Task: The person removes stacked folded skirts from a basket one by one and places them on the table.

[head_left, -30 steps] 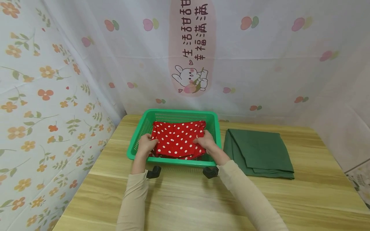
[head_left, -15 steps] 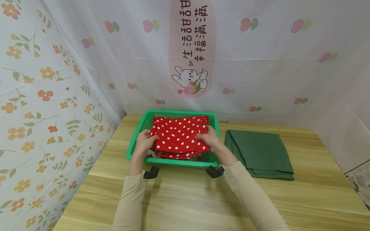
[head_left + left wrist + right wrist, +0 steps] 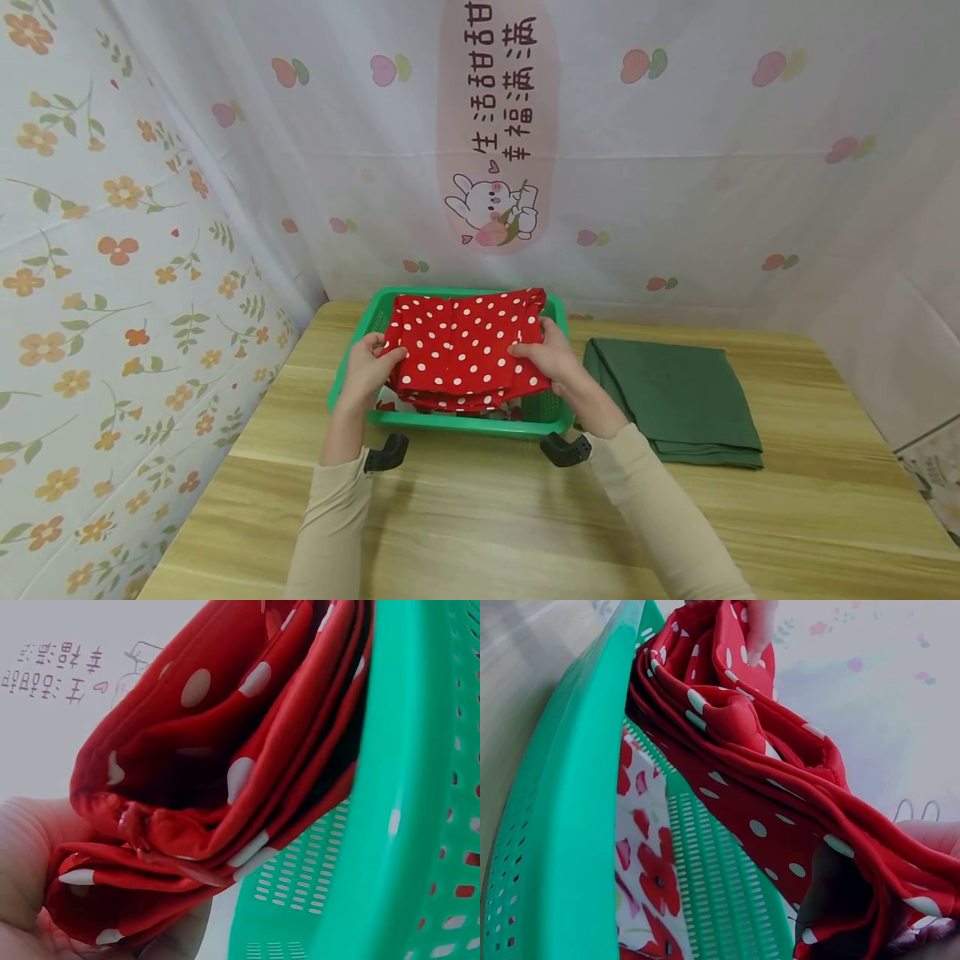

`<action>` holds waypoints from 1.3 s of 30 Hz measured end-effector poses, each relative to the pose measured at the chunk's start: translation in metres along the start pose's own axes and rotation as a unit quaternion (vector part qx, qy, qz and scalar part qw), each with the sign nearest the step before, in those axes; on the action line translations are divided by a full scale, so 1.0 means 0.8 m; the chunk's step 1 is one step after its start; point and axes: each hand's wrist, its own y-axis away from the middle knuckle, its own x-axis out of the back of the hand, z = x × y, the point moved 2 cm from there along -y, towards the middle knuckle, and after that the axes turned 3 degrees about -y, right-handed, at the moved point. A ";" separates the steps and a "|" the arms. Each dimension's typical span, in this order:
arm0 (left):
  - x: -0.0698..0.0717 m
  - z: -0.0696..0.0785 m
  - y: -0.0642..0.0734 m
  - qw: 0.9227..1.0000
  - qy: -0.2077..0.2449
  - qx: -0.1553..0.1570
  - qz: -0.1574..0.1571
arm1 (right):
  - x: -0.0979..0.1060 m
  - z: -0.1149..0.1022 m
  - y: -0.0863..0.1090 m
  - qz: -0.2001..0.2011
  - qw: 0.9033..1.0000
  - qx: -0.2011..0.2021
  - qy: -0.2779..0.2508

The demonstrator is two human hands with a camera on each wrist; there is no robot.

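A: How are the hands set?

B: The left hand (image 3: 366, 369) and right hand (image 3: 557, 358) reach forward, well apart, each gripping one side of the folded red fabric with white polka dots (image 3: 455, 346), thumbs on its front face.

A: And the fabric?

B: It's a rough rectangle of several layers, their edges gaping in the left wrist view. It's held over the rectangular green plastic basket with slotted walls (image 3: 465, 424); whether its lower edge touches the basket, I can't quite tell.

A: Anything inside?

B: A white cloth with red flowers (image 3: 657, 879). Beside the basket, a folded dark green cloth (image 3: 690, 396) lies on the wood-grain table (image 3: 480, 533).
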 end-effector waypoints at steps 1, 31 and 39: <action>0.001 0.001 0.001 1.000 0.002 -0.004 -0.001 | 0.000 -0.001 0.002 0.000 1.000 0.003 0.000; 0.040 0.017 0.068 0.998 0.047 -0.045 -0.015 | -0.019 -0.020 0.079 -0.018 0.998 0.063 -0.009; 0.056 0.010 0.098 0.997 0.054 -0.046 -0.010 | -0.033 -0.010 0.107 -0.045 0.994 0.080 -0.051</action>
